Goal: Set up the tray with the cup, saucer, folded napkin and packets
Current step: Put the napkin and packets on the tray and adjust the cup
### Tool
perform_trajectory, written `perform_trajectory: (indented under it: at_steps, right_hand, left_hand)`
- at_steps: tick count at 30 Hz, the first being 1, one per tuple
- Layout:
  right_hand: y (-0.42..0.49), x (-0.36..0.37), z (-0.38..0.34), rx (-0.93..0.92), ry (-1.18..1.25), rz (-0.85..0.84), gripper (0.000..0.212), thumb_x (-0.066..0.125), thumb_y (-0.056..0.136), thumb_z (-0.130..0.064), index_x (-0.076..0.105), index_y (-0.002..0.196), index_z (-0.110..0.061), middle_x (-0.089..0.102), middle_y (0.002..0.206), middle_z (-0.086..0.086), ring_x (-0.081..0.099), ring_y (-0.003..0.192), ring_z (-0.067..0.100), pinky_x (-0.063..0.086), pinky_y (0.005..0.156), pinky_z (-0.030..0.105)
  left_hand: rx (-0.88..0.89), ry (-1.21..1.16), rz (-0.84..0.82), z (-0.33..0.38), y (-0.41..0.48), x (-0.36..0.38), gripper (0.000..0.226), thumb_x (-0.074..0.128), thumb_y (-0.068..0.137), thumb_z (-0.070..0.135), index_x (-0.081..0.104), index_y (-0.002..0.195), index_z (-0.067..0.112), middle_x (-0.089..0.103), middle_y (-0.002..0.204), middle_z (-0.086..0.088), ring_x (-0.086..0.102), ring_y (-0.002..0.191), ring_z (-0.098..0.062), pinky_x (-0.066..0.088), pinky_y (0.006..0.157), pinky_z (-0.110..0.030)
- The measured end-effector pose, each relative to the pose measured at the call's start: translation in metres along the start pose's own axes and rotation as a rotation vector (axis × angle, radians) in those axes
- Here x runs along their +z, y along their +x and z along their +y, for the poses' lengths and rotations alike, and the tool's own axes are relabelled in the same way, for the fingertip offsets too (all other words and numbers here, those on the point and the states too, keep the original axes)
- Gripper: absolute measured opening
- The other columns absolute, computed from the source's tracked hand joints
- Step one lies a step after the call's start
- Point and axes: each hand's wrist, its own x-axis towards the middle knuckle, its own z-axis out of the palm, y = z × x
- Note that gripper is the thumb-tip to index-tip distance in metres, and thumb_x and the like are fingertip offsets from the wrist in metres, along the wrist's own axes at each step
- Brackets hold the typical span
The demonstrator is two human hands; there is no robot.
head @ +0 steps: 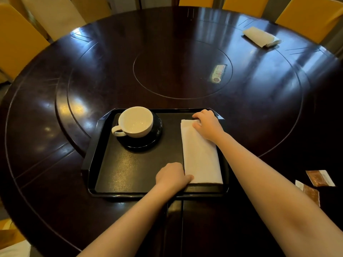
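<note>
**On the tray: napkin under both hands**

Across the frame spreads a round dark wood bench (55, 112) w/ yellow chairs (16, 43) behind it. At its near edge sits a black rectangular tray (130, 171). Tray's right side carries a folded white napkin (201, 154), long axis running near to far, lying flat. Far-left corner of the tray holds a black saucer (156, 138) w/ a white cup (136, 121) on it, handle pointing left, cup empty.

Right hand (207, 125) rests on the napkin's far end, fingers curled over the far edge, palm pressing down. Left hand (172, 176) is at the napkin's near-left corner, thumb touching the cloth, other fingers curled in; can't tell if it actually pinches the cloth.

Two brown-and-white packets (320, 178) lie on the bench, right of the tray & off it. Further out: another packet (218, 73) near the bench centre, and a second folded napkin (261, 37) at the far right.
</note>
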Motion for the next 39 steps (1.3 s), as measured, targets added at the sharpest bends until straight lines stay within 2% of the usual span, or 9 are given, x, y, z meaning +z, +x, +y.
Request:
perform_trajectory:
  at_steps: [4,9,14,19,25,31,33,36,39]
  right_hand:
    - [-0.015,-0.013,0.000,0.023,0.040,-0.022,0.045,0.056,0.091,-0.021,0.047,0.134,-0.015,0.051,0.138,0.008,0.042,0.130,0.024,0.034,0.110,0.041]
    - [-0.053,-0.045,0.004,0.077,0.095,-0.027,0.058,0.060,0.088,-0.022,0.038,0.141,-0.014,0.045,0.144,0.007,0.038,0.134,0.025,0.034,0.110,0.042]
    - [-0.106,-0.090,0.021,0.217,0.174,-0.213,0.073,0.063,0.086,-0.031,0.025,0.146,-0.016,0.030,0.153,0.007,0.025,0.141,0.027,0.026,0.114,0.045]
    - [-0.170,-0.141,0.058,0.383,0.316,-0.165,0.060,0.065,0.085,-0.027,0.040,0.138,-0.014,0.048,0.141,0.011,0.049,0.126,0.024,0.041,0.105,0.037]
    - [-0.234,-0.165,0.124,0.502,0.249,-0.122,0.046,0.064,0.085,-0.026,0.053,0.128,-0.015,0.060,0.127,0.008,0.057,0.114,0.020,0.046,0.093,0.028]
    - [-0.279,-0.115,0.184,0.659,0.060,-0.073,0.037,0.058,0.088,-0.029,0.056,0.123,-0.019,0.060,0.124,0.007,0.057,0.112,0.022,0.050,0.093,0.037]
    - [-0.288,-0.091,0.195,0.697,-0.036,-0.024,0.038,0.058,0.087,-0.031,0.055,0.123,-0.019,0.061,0.122,0.005,0.055,0.113,0.024,0.049,0.093,0.042]
    - [-0.294,-0.064,0.208,0.689,-0.088,0.064,0.042,0.057,0.088,-0.033,0.050,0.127,-0.019,0.058,0.124,0.003,0.050,0.115,0.024,0.046,0.095,0.043]
    - [-0.292,-0.048,0.219,0.621,-0.158,0.122,0.046,0.052,0.091,-0.035,0.044,0.133,-0.018,0.052,0.132,0.002,0.045,0.119,0.024,0.039,0.097,0.041]
  left_hand:
    - [-0.004,-0.010,0.104,-0.001,0.009,-0.019,0.031,0.050,0.087,0.045,0.058,0.097,0.017,0.062,0.083,0.003,0.061,0.075,-0.014,0.052,0.065,-0.030]
    - [0.123,-0.021,0.202,0.011,0.015,-0.056,0.040,0.055,0.088,0.029,0.047,0.125,0.016,0.062,0.111,-0.004,0.058,0.088,-0.015,0.048,0.070,-0.028]
    - [0.309,-0.273,0.087,0.051,0.002,-0.079,0.044,0.057,0.086,0.012,0.048,0.129,0.014,0.056,0.127,-0.012,0.058,0.107,-0.025,0.052,0.083,-0.033]
    - [0.445,-0.357,-0.030,0.125,-0.017,-0.067,0.047,0.063,0.084,0.010,0.048,0.128,0.011,0.058,0.124,-0.014,0.058,0.096,-0.023,0.051,0.078,-0.035]
    - [0.531,-0.336,-0.178,0.198,-0.017,-0.006,0.047,0.069,0.080,0.010,0.052,0.123,0.012,0.057,0.121,-0.013,0.060,0.099,-0.024,0.055,0.080,-0.035]
    - [0.525,-0.147,-0.239,0.229,-0.004,0.088,0.056,0.071,0.077,0.012,0.049,0.129,0.017,0.058,0.124,-0.007,0.059,0.103,-0.016,0.052,0.079,-0.026]
    - [0.524,-0.078,-0.215,0.228,0.001,0.121,0.060,0.069,0.078,0.014,0.045,0.133,0.017,0.054,0.131,-0.008,0.054,0.115,-0.019,0.050,0.087,-0.028]
    - [0.540,0.104,-0.113,0.219,0.009,0.156,0.067,0.066,0.080,0.022,0.035,0.139,0.019,0.043,0.141,-0.008,0.039,0.131,-0.024,0.040,0.104,-0.039]
    - [0.571,0.241,0.032,0.208,0.017,0.171,0.068,0.064,0.082,0.030,0.032,0.140,0.019,0.042,0.139,-0.008,0.036,0.129,-0.025,0.038,0.104,-0.040]
